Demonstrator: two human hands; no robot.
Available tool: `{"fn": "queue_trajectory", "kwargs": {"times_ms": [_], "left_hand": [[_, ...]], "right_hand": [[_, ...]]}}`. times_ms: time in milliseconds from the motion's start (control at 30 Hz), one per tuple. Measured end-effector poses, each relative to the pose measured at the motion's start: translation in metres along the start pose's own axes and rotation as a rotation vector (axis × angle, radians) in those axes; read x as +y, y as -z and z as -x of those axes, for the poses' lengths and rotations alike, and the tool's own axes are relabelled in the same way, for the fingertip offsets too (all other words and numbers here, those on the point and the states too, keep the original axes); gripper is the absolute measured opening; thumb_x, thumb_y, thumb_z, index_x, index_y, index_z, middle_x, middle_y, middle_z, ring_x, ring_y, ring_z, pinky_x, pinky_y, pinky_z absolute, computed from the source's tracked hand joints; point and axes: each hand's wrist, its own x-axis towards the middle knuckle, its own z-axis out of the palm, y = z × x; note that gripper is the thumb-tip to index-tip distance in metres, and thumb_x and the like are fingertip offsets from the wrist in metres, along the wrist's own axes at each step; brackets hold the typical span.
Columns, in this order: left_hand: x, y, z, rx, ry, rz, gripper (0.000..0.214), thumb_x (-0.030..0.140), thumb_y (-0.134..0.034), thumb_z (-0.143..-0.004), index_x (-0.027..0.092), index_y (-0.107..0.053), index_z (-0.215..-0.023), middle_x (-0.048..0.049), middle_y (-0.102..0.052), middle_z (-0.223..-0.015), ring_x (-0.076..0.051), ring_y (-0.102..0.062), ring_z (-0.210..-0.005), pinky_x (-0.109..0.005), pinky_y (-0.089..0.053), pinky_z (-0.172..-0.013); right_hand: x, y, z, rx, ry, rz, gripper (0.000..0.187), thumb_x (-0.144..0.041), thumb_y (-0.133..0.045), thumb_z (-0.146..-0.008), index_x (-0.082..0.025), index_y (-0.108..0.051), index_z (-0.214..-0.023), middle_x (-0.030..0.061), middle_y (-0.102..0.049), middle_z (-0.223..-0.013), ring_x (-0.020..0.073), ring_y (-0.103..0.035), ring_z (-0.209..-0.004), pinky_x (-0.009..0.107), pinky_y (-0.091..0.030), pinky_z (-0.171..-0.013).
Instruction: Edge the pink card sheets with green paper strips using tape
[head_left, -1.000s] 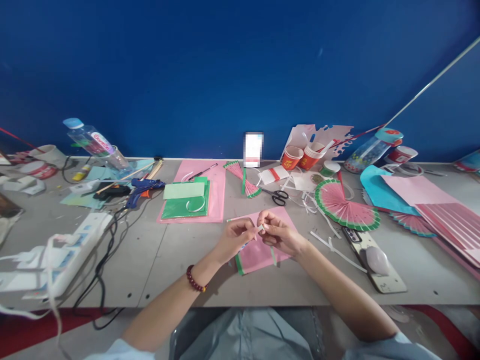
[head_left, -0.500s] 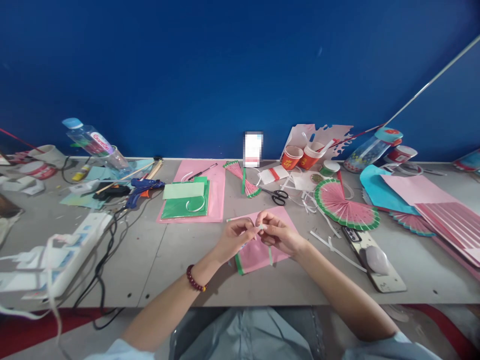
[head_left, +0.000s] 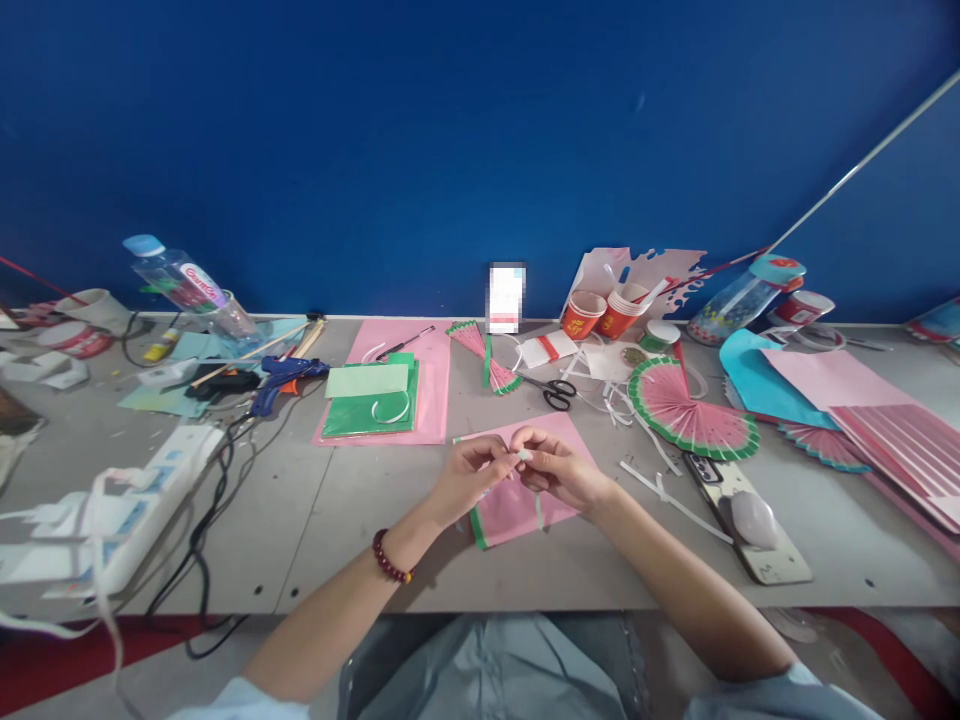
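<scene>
My left hand (head_left: 471, 476) and my right hand (head_left: 556, 466) meet above a pink paper sheet (head_left: 517, 505) with a green edge that lies on the grey table (head_left: 345, 520). Both hands pinch a small whitish-green strip (head_left: 523, 455) between their fingertips. A thin end of the strip hangs down below my right hand over the pink sheet. A dark red bead bracelet (head_left: 390, 560) sits on my left wrist.
A watermelon paper fan (head_left: 694, 410) and black scissors (head_left: 555, 392) lie behind the hands. A phone (head_left: 746, 520) rests at the right. Green and pink sheets (head_left: 382, 395), a blue glue gun (head_left: 281, 380), a power strip (head_left: 112, 520), cables, red cups (head_left: 604, 315) and bottles crowd the table.
My hands have barely moved; the fingertips have drawn slightly closer on the small strip.
</scene>
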Motion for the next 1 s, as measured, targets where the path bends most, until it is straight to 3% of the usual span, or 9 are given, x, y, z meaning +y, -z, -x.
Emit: {"fn": "queue_trajectory", "kwargs": {"times_ms": [467,667,900,1000], "left_hand": [[0.002,-0.001,0.000,0.009,0.006,-0.012,0.034,0.038,-0.063,-0.077,0.014,-0.051,-0.056,0.0032,-0.047,-0.058,-0.006,-0.038,-0.052,-0.020,-0.032,-0.051],[0.002,0.001,0.000,-0.013,-0.024,0.008,0.033,0.039,-0.061,-0.079,0.014,-0.053,-0.059,0.0013,-0.050,-0.060,-0.009,-0.045,-0.059,-0.022,-0.037,-0.059],[0.001,0.003,0.001,-0.034,-0.043,-0.007,0.028,0.036,-0.058,-0.081,0.014,-0.058,-0.064,-0.0008,-0.053,-0.064,-0.010,-0.047,-0.062,-0.024,-0.038,-0.061],[0.001,0.003,0.001,-0.029,-0.080,-0.055,0.025,0.035,-0.058,-0.082,0.014,-0.061,-0.067,-0.0032,-0.057,-0.069,-0.013,-0.051,-0.067,-0.025,-0.041,-0.066]], "right_hand": [[0.002,0.000,-0.001,0.002,0.039,0.004,0.013,-0.028,-0.066,-0.079,-0.019,-0.058,-0.086,-0.0048,-0.046,-0.064,0.0035,-0.036,-0.045,0.019,-0.026,-0.043],[0.000,-0.003,-0.001,0.035,0.100,0.090,0.014,-0.030,-0.062,-0.082,-0.020,-0.052,-0.083,-0.0047,-0.048,-0.065,0.0053,-0.043,-0.045,0.019,-0.031,-0.042],[-0.006,-0.002,-0.001,0.178,0.197,0.211,0.023,-0.042,-0.053,-0.086,-0.020,-0.055,-0.083,-0.0019,-0.048,-0.070,0.0082,-0.047,-0.053,0.022,-0.038,-0.048],[-0.009,-0.002,-0.001,0.203,0.315,0.325,0.027,-0.045,-0.048,-0.088,-0.020,-0.057,-0.085,0.0023,-0.055,-0.081,0.0124,-0.052,-0.066,0.028,-0.045,-0.062]]}}
